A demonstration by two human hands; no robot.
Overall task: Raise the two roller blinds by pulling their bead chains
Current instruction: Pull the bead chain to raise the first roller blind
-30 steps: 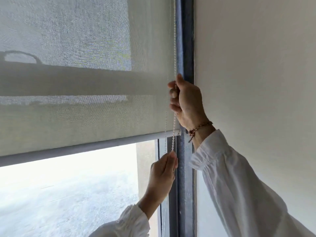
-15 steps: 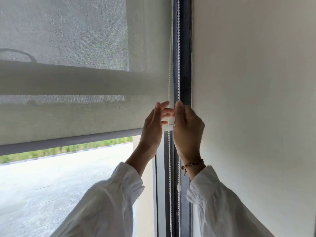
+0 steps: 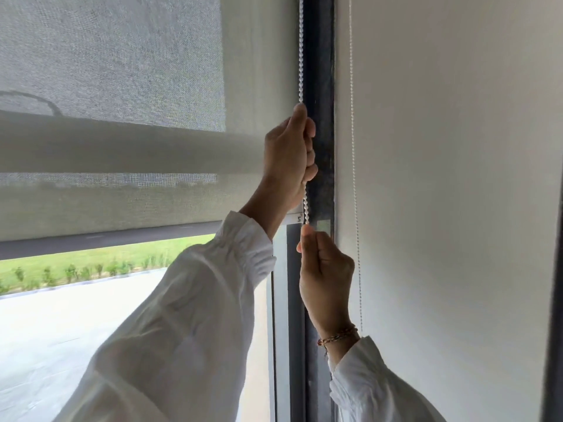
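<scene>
A grey mesh roller blind point(image 3: 122, 71) covers the upper left window; its dark bottom bar point(image 3: 106, 237) sits at mid-height. A white bead chain point(image 3: 301, 50) hangs along the blind's right edge. My left hand point(image 3: 288, 153) is closed around this chain, high up. Just below, my right hand point(image 3: 326, 275) pinches the same chain at its fingertips. To the right hangs a second, fully lowered cream blind point(image 3: 451, 178) with its own thin bead chain point(image 3: 353, 147), which neither hand touches.
A dark vertical window frame post point(image 3: 323, 86) separates the two blinds. Below the left blind, glass shows pavement and a grass strip point(image 3: 106, 263) outside. White sleeves cover both forearms; a braided bracelet point(image 3: 338, 335) is on the right wrist.
The left blind's bottom bar has risen slightly. My left hand moved up the chain above my right, and my right hand dropped lower, where earlier they were side by side.
</scene>
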